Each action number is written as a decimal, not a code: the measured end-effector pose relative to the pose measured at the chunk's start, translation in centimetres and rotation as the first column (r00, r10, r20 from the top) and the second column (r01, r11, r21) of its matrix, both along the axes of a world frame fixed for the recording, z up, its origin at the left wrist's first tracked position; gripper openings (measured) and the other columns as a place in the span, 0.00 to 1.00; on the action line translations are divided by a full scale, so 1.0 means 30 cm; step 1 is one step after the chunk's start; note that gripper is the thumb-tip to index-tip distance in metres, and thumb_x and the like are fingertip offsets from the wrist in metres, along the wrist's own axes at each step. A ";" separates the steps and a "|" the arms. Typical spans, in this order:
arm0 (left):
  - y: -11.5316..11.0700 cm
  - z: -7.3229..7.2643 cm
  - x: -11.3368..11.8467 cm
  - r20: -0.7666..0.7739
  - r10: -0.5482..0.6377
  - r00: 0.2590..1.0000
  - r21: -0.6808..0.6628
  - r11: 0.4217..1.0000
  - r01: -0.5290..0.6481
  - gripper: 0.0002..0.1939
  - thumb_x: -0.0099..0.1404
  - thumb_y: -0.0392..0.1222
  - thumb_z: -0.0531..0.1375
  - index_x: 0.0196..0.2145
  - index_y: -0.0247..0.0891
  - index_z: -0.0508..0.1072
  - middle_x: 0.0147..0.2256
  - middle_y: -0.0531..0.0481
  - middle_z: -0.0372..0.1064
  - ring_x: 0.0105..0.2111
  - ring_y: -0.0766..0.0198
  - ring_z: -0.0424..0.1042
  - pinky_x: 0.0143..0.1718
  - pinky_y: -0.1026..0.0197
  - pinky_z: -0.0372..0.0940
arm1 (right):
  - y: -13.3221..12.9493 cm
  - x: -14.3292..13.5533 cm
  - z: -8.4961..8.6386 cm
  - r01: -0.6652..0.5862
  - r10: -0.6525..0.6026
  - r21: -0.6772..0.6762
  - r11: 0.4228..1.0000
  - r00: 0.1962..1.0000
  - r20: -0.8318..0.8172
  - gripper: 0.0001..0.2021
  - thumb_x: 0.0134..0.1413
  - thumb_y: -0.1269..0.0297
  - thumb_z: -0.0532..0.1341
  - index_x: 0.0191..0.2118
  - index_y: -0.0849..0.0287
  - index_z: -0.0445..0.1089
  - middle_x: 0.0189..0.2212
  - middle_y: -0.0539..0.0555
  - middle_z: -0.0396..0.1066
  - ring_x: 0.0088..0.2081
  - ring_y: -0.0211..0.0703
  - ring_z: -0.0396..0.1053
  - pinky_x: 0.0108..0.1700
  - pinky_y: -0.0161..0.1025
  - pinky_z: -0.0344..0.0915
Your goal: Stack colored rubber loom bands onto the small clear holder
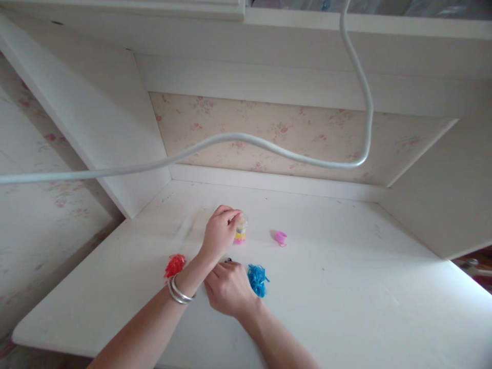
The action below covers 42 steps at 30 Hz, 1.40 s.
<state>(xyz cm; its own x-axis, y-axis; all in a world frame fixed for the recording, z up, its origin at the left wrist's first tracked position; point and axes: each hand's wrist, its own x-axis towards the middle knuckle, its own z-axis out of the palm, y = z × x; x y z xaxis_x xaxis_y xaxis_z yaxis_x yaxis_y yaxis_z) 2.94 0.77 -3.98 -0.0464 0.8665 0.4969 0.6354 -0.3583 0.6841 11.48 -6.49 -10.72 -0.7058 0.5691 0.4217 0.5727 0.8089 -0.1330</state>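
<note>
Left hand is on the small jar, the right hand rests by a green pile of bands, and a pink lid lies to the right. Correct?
Not quite. In the head view the pile by the right hand is blue, not green. The left hand is on the small jar, with the pink lid to the right.

Left hand (220, 231) pinches a small jar (241, 230); right hand (229, 288) rests beside blue bands (257, 279).

On the white desk (346, 266) lie two heaps of small rubber bands: one red heap (175, 265) toward its left edge, one blue heap (257, 280) near the middle. One small clear jar (241, 229), one pink lid (281, 238), possibly the jar's. Two hands, two silver bangles (179, 293).
</note>
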 end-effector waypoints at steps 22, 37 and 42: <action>-0.111 0.014 -0.156 0.059 0.054 0.997 -0.083 0.995 -0.049 0.16 0.68 0.48 0.49 0.42 0.38 0.72 0.40 0.48 0.71 0.33 0.66 0.70 0.34 0.64 0.65 | 0.023 0.036 0.010 0.123 -0.155 -0.095 0.988 0.829 -0.537 0.07 0.64 0.69 0.48 0.42 0.60 0.62 0.31 0.52 0.72 0.27 0.34 0.69 0.31 0.30 0.61; -0.456 -0.293 -0.279 -0.458 0.104 0.883 -0.169 0.965 -0.201 0.12 0.66 0.44 0.52 0.44 0.44 0.71 0.46 0.48 0.70 0.40 0.58 0.74 0.38 0.59 0.69 | 0.112 0.092 0.052 0.277 -0.456 -0.368 0.888 0.417 -0.786 0.11 0.62 0.61 0.52 0.42 0.58 0.69 0.38 0.55 0.70 0.27 0.34 0.67 0.29 0.33 0.65; -0.449 -0.296 -0.269 -0.520 0.124 0.845 -0.154 0.960 -0.236 0.11 0.68 0.42 0.50 0.39 0.44 0.71 0.41 0.50 0.72 0.35 0.61 0.75 0.34 0.63 0.68 | 0.137 0.097 0.046 0.241 -0.552 -0.499 0.833 0.289 -0.782 0.15 0.62 0.56 0.52 0.45 0.58 0.68 0.30 0.51 0.70 0.19 0.30 0.63 0.22 0.31 0.61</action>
